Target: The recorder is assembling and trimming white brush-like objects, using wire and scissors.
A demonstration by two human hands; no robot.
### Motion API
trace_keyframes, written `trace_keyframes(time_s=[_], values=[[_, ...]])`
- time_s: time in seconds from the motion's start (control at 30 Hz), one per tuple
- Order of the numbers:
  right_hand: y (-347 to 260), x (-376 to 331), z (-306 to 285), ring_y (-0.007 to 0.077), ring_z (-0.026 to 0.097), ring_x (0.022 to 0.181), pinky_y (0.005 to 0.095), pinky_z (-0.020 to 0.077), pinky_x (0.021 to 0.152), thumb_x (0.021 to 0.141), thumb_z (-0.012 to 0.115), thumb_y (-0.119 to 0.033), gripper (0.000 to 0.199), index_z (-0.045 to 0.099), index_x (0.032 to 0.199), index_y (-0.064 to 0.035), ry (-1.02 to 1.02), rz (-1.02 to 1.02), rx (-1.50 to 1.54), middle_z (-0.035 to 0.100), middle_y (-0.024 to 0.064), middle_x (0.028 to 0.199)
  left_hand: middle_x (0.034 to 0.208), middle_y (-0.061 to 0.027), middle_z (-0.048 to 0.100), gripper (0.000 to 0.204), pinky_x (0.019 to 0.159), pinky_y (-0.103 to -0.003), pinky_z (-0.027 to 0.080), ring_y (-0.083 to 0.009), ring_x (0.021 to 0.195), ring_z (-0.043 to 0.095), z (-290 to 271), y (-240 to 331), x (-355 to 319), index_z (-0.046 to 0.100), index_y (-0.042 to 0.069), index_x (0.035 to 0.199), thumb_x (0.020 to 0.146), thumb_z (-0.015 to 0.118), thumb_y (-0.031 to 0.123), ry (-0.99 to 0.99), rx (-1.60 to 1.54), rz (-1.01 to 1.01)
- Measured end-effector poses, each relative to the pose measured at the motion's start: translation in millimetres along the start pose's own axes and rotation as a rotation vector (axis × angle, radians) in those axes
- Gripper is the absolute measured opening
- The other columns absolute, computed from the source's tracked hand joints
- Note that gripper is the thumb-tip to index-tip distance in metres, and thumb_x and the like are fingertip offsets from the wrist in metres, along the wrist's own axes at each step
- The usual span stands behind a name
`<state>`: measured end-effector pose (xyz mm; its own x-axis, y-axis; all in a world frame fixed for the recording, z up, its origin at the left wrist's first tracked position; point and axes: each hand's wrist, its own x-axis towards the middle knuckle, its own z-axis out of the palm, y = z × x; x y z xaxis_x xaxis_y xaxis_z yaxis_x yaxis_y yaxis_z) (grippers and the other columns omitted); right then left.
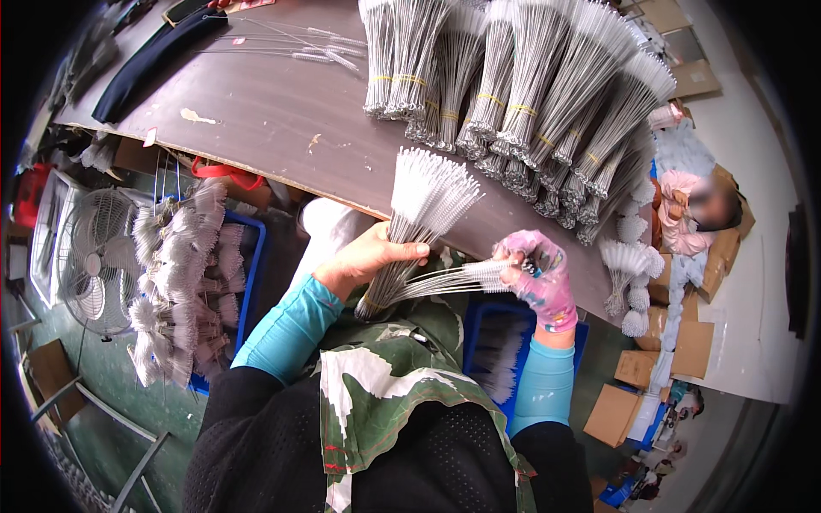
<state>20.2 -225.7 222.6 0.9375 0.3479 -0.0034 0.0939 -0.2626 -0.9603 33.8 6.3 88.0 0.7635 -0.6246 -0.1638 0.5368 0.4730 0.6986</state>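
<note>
My bare left hand (373, 256) is wrapped round a bundle of thin wire-handled brushes (432, 192), white bristles up and wire ends down toward my lap. In a pink patterned glove, my right hand (543, 275) grips the bristle ends of several brushes (462, 280) that fan out sideways from the bundle's lower part. Their wires still meet the bundle near its yellow band. Both hands are in front of the table edge, above my camouflage apron (402, 376).
Many banded brush bundles (522, 94) are piled on the brown table (256, 111), with loose brushes (329, 53) farther left. A fan (96, 261) and hanging brush bundles (184, 282) stand left. A blue crate (496, 350) is below my right arm. Another person (684, 205) sits at right.
</note>
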Motion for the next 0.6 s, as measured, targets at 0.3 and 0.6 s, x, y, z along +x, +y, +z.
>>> trace_keyframes(time_s=[0.3,0.6], values=[[1,68,-1,0.0085,0.054,0.083,0.0213,0.0452,0.074,0.086,0.063,-0.026,0.038,0.053,0.114,-0.0019,0.084,0.054,0.388,0.058,0.0033,0.093,0.089,-0.0009,0.061,0.032,0.076,-0.026,0.045,-0.0097,0.080,0.054,16,-5,6,0.060,0.001,0.105,0.078,0.071,0.015,-0.090,0.089,-0.052],[-11,43,18,0.0115,0.053,0.093,0.0248,0.0449,0.079,0.075,0.066,-0.001,0.053,0.048,0.125,-0.0036,-0.029,0.165,-0.081,0.056,0.0042,0.102,0.107,-0.0059,0.060,0.047,0.089,-0.030,0.043,-0.0155,0.099,0.055,-17,-6,-4,0.054,-0.001,0.116,0.075,0.072,0.014,-0.118,-0.154,-0.045]])
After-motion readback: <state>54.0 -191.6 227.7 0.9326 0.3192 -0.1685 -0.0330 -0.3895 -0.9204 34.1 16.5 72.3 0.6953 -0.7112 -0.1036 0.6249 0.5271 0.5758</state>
